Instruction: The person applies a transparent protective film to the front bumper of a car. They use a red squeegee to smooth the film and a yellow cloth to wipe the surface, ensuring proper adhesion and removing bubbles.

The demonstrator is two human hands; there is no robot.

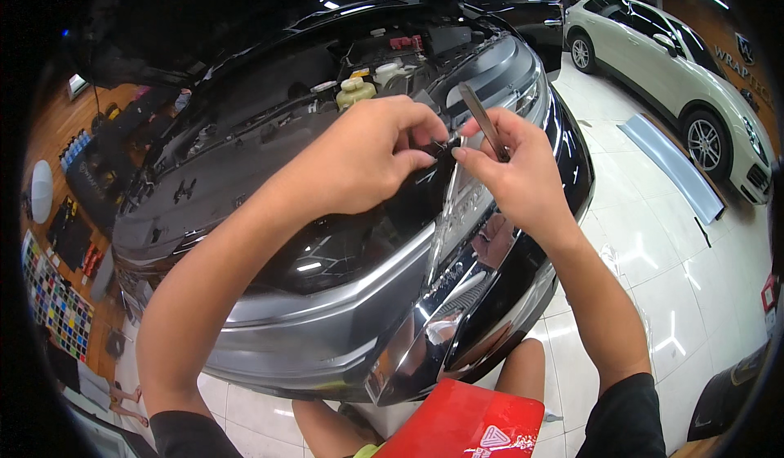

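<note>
Both my hands meet over the front edge of a dark car (327, 270) with its hood raised. Thumb and index finger of my left hand (380, 151) close on a small black piece (446, 142), too small to name. From the other side, the fingertips of my right hand (523, 168) pinch together at the same piece. A slim, flat metal tool (482, 119) is also tucked in my right hand, its end sticking up and to the left past the fingers. Below the hands runs the clear, shiny headlight (457, 205) beside the grille.
The open engine bay shows a yellowish reservoir (355, 92) just beyond my left hand. A pale car (653, 62) stands at the right, with a light blue panel (674, 168) on the tiled floor. A red cloth-like item (457, 421) lies near my legs. Colour swatches (57, 299) hang at left.
</note>
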